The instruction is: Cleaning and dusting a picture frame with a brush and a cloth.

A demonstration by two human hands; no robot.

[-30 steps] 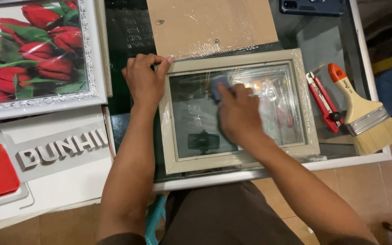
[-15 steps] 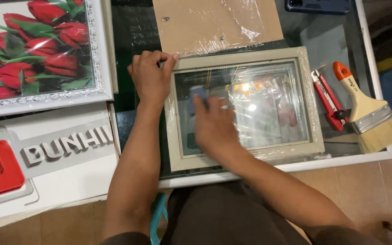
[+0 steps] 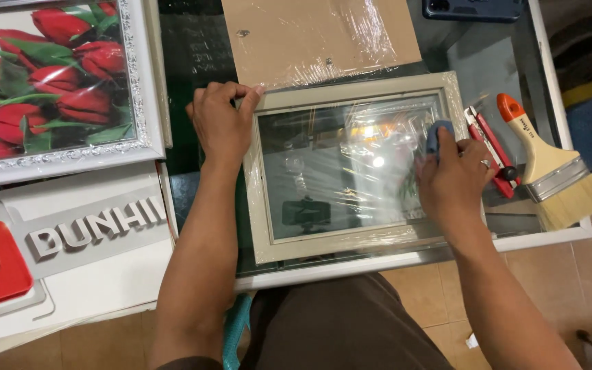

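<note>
Pressing a small blue cloth (image 3: 439, 136) against the glass near the right edge of a beige picture frame (image 3: 358, 89), the right hand (image 3: 452, 179) lies palm down, fingers curled in a narrow grip around the cloth. The left hand (image 3: 221, 123), forearm extended, pinches the frame's upper left corner. The frame lies flat on a glass surface (image 3: 495, 62), beside a red utility knife (image 3: 491, 152) and a paintbrush (image 3: 549, 168).
</note>
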